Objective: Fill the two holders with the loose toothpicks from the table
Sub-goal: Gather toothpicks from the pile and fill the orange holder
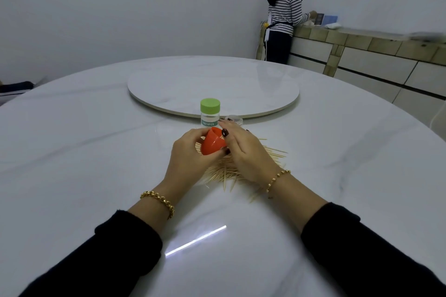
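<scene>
**Fingers (193, 134) clamped on the orange cup (212, 143), pile waiting beneath**

Left hand (185, 152) curls fingers and thumb round the cup, which is tilted with its mouth toward the right hand (246, 152). That hand's thumb and a fingertip pinch the rim from above and below. Both hover just over the toothpicks (224, 171), heaped on the table (96, 140).

To do this well, I judge, keep the left grip firm and the mouth open to the right. Feed the picks in small aligned bunches so they slide in without jamming.

Whether the cup is a holder's body or only its cap I cannot tell, since the hands hide its base and part of the pile. Behind stands the green holder (210, 113), upright with its lid on. Just right of it lies a small clear thing (233, 118), too small to identify. Beyond is a turntable (212, 82).
</scene>
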Motion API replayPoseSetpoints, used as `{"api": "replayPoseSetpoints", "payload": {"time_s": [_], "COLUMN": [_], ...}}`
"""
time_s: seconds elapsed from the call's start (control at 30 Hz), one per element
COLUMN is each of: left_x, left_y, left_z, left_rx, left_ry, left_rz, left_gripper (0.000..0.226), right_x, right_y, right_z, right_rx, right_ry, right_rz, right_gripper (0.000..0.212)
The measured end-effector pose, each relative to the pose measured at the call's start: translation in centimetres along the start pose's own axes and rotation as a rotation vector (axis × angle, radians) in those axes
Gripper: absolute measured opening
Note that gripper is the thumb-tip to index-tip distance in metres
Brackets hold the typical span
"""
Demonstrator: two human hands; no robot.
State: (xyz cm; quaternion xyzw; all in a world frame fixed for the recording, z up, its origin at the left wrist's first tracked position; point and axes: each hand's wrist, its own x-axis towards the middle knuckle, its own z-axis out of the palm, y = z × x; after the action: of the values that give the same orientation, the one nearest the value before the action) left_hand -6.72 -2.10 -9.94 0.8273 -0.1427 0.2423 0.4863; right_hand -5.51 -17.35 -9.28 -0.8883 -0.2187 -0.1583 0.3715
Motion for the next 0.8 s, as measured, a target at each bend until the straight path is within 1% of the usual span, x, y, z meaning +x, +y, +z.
{"api": "replayPoseSetpoints", "payload": {"time_s": [0.13,0.23,0.33,0.43,0.57,0.7,0.8], "left_x": [0.2,0.4,0.5,0.5,0.6,0.8,1.1], "left_y": [-0.4,-0.6,-0.9,-1.0,-1.0,-1.5,-2.2], "left_z": [-0.5,-1.1,-1.4,-1.3,-1.3,-1.9,-2.7], "left_rx": [0.016,0.021,0.014,0.02,0.031,0.03,0.04], "left_ry": [0.018,0.041,0.046,0.041,0.029,0.058,0.081], "left_rz": [-0.029,-0.062,-0.09,-0.101,-0.096,-0.112,-0.138], "left_gripper": [0.053,0.054,0.055,0.057,0.058,0.056,0.057], "right_x": [-0.1,0.2,0.5,0.9,1.7,2.7,3.6], "right_y": [0.8,2.0,2.9,3.3,3.4,2.6,2.2], "right_z": [-1.2,-1.5,-1.4,-1.2,-0.9,-0.3,0.5], "right_rx": [0.065,-0.009,-0.131,-0.212,-0.272,-0.34,-0.365], "right_ry": [0.058,0.053,0.021,-0.019,-0.103,-0.146,-0.156], "right_rz": [0.035,0.083,0.103,0.083,0.097,0.088,0.097], "right_gripper": [0.04,0.04,0.039,0.034,0.032,0.033,0.029]}}
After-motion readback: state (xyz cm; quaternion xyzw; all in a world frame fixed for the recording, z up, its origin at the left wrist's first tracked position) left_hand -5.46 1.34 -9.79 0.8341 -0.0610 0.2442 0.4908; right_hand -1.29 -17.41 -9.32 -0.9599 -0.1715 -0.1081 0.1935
